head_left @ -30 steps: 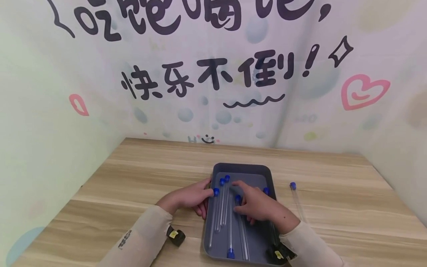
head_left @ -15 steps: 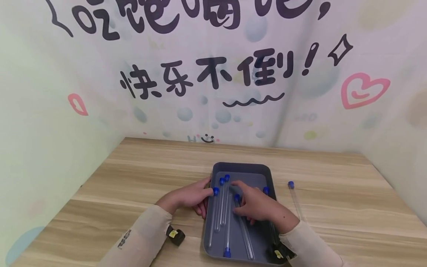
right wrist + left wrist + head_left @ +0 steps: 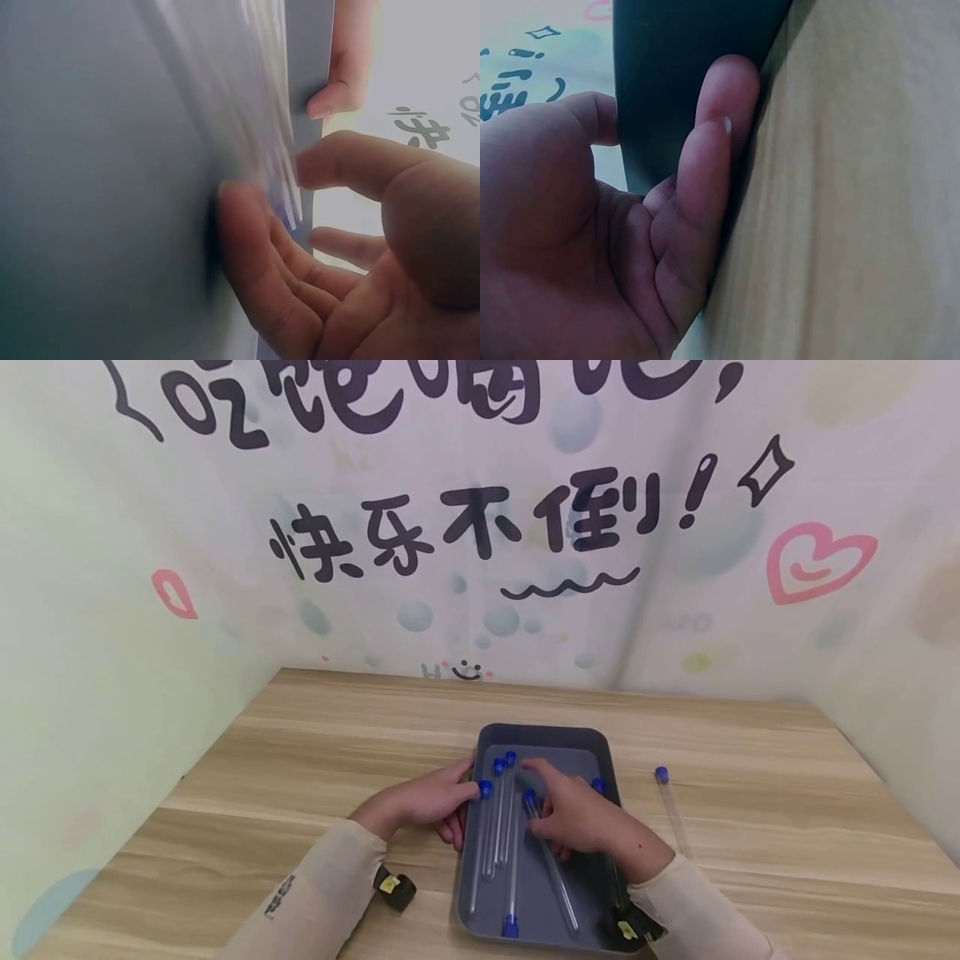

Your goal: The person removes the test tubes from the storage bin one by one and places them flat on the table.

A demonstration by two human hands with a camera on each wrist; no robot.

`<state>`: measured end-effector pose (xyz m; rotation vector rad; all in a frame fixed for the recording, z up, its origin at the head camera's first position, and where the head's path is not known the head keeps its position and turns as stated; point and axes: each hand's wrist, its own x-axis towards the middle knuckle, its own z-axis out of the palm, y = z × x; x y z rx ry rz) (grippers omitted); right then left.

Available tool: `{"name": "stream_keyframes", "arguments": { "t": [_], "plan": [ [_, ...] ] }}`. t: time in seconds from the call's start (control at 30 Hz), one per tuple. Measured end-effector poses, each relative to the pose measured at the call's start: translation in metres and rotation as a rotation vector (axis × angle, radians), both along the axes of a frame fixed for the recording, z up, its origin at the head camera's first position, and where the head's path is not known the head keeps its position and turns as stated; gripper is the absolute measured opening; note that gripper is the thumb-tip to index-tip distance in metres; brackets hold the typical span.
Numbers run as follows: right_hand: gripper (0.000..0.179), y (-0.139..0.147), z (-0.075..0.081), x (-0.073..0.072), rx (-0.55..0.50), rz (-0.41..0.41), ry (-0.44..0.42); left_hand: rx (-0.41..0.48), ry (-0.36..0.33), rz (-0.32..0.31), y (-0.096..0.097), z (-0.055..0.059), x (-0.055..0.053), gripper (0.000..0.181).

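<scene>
Left hand noted at a dark tray; bent thumb contacts the wall's left edge, fingers lie along its face, beside the wood-grain table at right. Pale backdrop with dark markings, far left.

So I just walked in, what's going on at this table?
A person is working with capped clear tubes in a gray tray. The left hand steadies the tray's left side, thumb over the rim. The right hand is inside, at a slanted blue-capped tube; whether it grips it is hard to tell. Several other tubes lie in the tray, and one loose tube lies on the table to its right.
</scene>
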<state>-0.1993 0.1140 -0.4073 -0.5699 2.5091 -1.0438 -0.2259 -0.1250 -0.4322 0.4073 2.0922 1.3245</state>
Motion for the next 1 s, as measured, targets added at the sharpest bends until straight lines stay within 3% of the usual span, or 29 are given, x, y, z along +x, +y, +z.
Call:
{"name": "stream_keyframes", "arguments": {
  "t": [0.67, 1.0],
  "plan": [
    [0.076, -0.0041, 0.0029, 0.0011, -0.012, -0.056, 0.063, -0.012, 0.023, 0.007, 0.0002, -0.0013, -0.0008, 0.059],
    [0.076, -0.0036, 0.0023, 0.0014, -0.027, -0.052, 0.047, -0.007, 0.02, 0.007, 0.0021, -0.0023, -0.0016, 0.062]
  ]
}}
